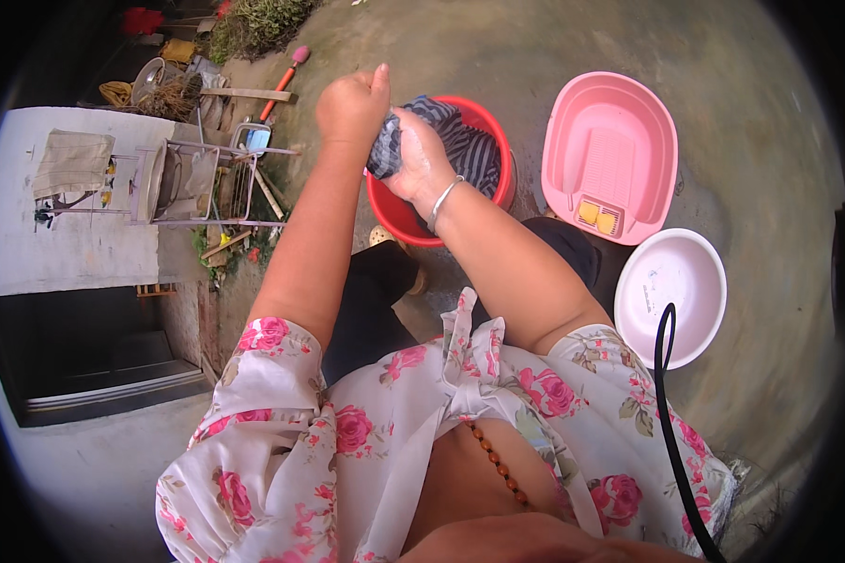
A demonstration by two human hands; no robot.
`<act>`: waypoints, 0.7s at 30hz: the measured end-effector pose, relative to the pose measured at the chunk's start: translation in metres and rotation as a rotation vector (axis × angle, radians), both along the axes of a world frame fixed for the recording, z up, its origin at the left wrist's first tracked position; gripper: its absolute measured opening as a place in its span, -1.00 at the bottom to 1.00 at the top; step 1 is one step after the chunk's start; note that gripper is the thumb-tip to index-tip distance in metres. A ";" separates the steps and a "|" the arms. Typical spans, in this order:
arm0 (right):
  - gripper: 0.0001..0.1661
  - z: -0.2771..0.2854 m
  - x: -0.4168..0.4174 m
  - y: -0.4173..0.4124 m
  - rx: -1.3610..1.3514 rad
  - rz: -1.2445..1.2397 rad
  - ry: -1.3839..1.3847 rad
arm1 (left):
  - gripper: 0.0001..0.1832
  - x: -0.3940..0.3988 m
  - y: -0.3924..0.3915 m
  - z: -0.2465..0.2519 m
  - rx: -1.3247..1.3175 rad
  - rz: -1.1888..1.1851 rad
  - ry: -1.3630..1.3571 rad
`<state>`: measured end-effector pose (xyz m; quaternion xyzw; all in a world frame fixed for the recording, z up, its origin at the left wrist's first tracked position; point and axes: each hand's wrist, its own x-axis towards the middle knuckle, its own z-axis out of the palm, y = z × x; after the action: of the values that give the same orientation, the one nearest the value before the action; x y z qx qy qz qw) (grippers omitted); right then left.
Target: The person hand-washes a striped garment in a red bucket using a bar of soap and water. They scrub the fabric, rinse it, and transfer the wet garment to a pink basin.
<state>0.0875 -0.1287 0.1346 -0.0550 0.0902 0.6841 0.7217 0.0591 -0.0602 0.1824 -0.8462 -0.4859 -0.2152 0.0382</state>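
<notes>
A wet cloth with dark and grey-blue stripes (386,149) is bunched between my two hands, above the left part of a red plastic bucket (480,112). My left hand (352,105) is closed in a fist at the cloth, thumb pointing up; its fingers hide what it grips. My right hand (422,155), with a silver bangle at the wrist, is wrapped around the bunched part, its palm side partly showing. More striped fabric (473,151) hangs or lies inside the bucket, joined to the held part as far as can be seen.
Right of the bucket lie a pink washbasin (609,162) with a ridged washboard and two yellow soap bars (596,217), and a white basin (669,274). A metal rack (204,183) and clutter stand at left by a white wall. A black cord (665,394) hangs at lower right.
</notes>
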 end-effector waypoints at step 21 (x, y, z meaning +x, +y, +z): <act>-0.63 -0.020 0.014 -0.003 0.249 -0.028 -0.009 | -0.71 0.000 -0.012 -0.017 0.066 -0.225 -0.140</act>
<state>0.1017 -0.1317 0.1147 0.0332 0.0019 0.6795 0.7330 0.0592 -0.0719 0.1656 -0.8767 -0.3820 -0.2923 0.0075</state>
